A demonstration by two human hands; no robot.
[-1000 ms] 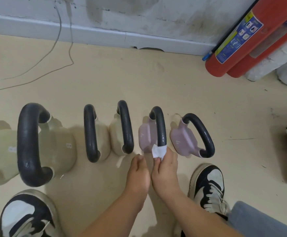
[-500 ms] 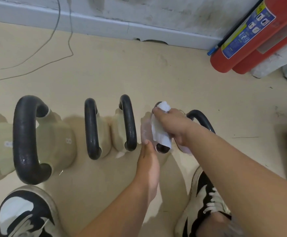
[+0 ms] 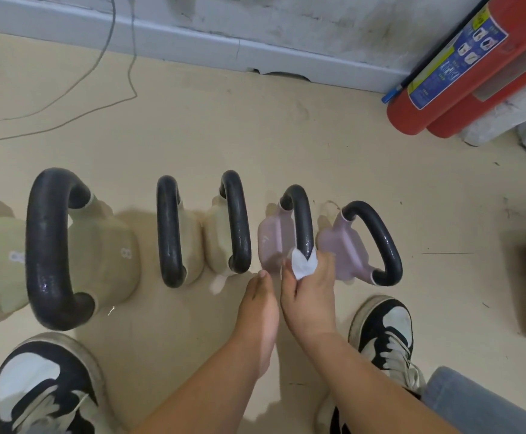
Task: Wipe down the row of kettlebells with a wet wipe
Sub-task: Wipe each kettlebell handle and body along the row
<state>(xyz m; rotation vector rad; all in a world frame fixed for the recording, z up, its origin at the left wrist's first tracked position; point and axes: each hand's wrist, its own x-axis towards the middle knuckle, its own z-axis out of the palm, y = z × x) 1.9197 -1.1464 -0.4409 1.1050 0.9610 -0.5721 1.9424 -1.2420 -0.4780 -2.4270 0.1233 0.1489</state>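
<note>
Wipe [image 3: 301,267] is pinched by the right hand [image 3: 310,296] against the near end of the black handle [image 3: 301,217] of a pink kettlebell [image 3: 272,242], fourth in the row on the floor [image 3: 286,145]; the left hand [image 3: 258,305], fingers straight and together, lies just beside

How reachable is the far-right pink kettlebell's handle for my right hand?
Probably yes: the right hand, pinching the wet wipe, is beside the far-right kettlebell, with nothing between it and the handle.

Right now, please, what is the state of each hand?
Left hand: open, holds nothing.
Right hand: grips the wet wipe at the handle of a pink kettlebell.
</note>
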